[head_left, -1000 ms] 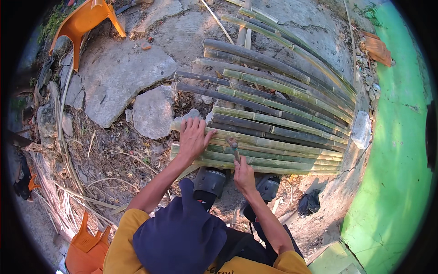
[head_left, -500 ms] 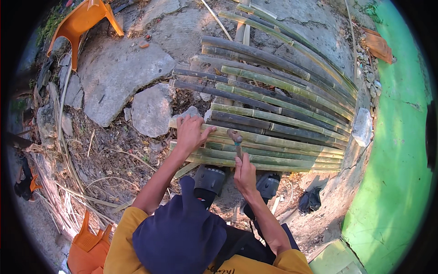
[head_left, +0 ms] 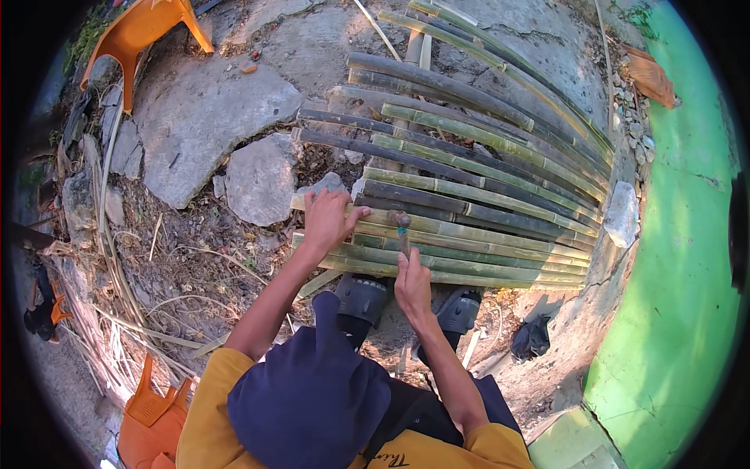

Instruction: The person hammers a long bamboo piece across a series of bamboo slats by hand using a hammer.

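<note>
My right hand [head_left: 413,288] is closed around the handle of a hammer [head_left: 403,237]. The hammer's rusty brown head [head_left: 398,218] is over a pale green-yellow bamboo strip [head_left: 461,229], and a turquoise band shows just below the head. Whether the head touches the bamboo, I cannot tell. My left hand [head_left: 326,224] grips that strip near its left end, with fingers over the far side and the thumb stretched to the right. Several more green and dark bamboo strips [head_left: 469,275] lie side by side, some nearer my feet, others farther off.
Broken concrete slabs [head_left: 226,129] and dry debris lie to the left. An orange plastic chair [head_left: 148,35] stands at the far left, and another orange chair [head_left: 148,406] is near left. To the right are a pale stone [head_left: 621,215], a black bag [head_left: 531,339] and a green surface [head_left: 680,258].
My right hand and the hammer have shifted slightly left, and the hammer head now sits nearer my left thumb. My left hand keeps its place on the bamboo strip.
</note>
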Action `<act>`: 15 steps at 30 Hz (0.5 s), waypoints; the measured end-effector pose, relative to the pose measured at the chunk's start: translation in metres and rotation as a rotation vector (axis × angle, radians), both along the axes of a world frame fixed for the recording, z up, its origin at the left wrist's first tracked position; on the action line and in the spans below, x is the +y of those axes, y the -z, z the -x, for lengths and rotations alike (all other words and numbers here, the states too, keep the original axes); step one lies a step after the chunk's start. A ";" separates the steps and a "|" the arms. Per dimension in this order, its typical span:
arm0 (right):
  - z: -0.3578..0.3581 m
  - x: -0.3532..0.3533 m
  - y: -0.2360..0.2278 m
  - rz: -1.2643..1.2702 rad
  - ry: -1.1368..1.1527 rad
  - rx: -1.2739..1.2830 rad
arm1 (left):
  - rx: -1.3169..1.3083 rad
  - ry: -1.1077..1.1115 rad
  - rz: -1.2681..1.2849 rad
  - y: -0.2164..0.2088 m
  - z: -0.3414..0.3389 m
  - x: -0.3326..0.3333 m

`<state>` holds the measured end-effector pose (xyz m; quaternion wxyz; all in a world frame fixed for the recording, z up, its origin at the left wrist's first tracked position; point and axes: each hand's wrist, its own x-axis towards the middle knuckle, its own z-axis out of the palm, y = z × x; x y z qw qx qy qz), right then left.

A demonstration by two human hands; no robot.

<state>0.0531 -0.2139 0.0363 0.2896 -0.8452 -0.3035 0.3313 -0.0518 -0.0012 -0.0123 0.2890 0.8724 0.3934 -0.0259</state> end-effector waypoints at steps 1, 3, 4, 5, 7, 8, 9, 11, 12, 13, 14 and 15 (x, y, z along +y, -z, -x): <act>-0.003 0.001 -0.013 -0.045 0.026 0.018 | 0.000 0.001 0.002 -0.001 0.001 0.000; -0.004 0.003 -0.032 -0.082 0.052 0.043 | 0.008 0.001 0.012 -0.004 0.001 -0.001; -0.003 0.002 -0.039 -0.292 0.091 -0.022 | 0.020 0.004 0.013 -0.005 0.001 0.001; -0.001 0.002 -0.043 -0.503 0.130 -0.088 | 0.033 0.006 0.013 -0.006 0.000 0.002; -0.002 -0.002 -0.026 -0.293 0.047 -0.107 | 0.033 0.019 0.024 -0.011 -0.005 0.002; -0.003 -0.002 -0.010 -0.092 -0.040 -0.118 | 0.033 0.012 0.031 -0.013 -0.004 0.002; -0.001 0.001 0.008 0.100 -0.133 -0.122 | 0.038 -0.003 0.031 -0.012 -0.001 0.004; 0.004 0.008 0.022 0.096 -0.153 -0.164 | 0.024 0.003 0.036 -0.008 -0.002 0.002; 0.010 0.007 0.021 0.076 -0.093 -0.150 | 0.023 0.003 0.050 -0.009 -0.001 -0.001; 0.013 0.005 0.021 0.056 -0.034 -0.136 | 0.021 -0.001 0.048 -0.009 0.000 -0.004; 0.012 0.003 0.021 0.054 -0.037 -0.138 | -0.032 -0.020 -0.012 -0.009 -0.002 -0.008; 0.012 0.002 0.020 0.010 -0.004 -0.062 | -0.081 -0.039 -0.072 -0.010 -0.001 -0.011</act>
